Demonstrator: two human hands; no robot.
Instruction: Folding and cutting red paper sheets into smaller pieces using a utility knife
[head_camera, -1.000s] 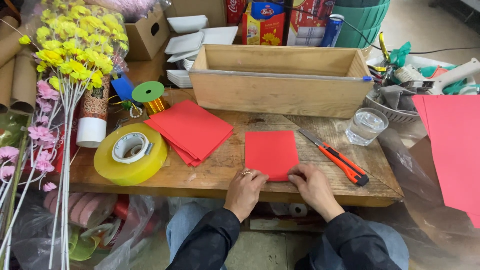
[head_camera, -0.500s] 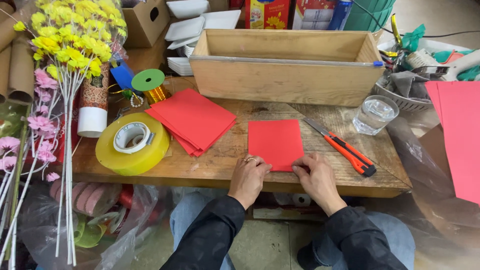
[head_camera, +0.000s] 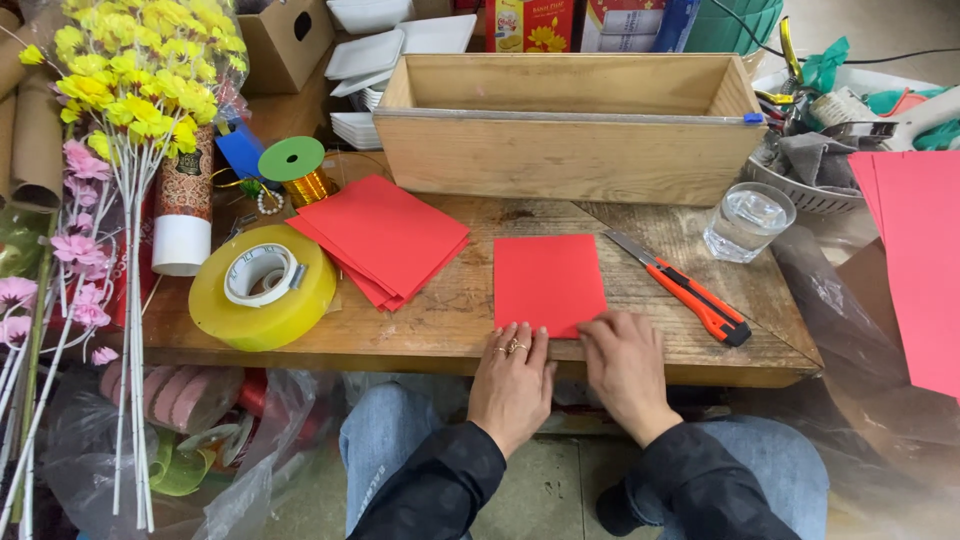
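L hand (head_camera: 512, 378) & R hand (head_camera: 625, 368) lie flat, fingers together, side by side, pressing the near edge of the folded red paper sheet (head_camera: 548, 282) at the front edge of the wooden table (head_camera: 440, 325). To crease clean: keep corners lined up, press along the edge w/ even fingertip pressure.

Around, L to R: yellow tape roll (head_camera: 262, 285), stack of red sheets (head_camera: 382, 238), wooden box (head_camera: 568, 125) behind, orange utility knife (head_camera: 685, 290) just beside the sheet, blade toward it – mind the R hand. Glass of water (head_camera: 748, 220) near; could tip.
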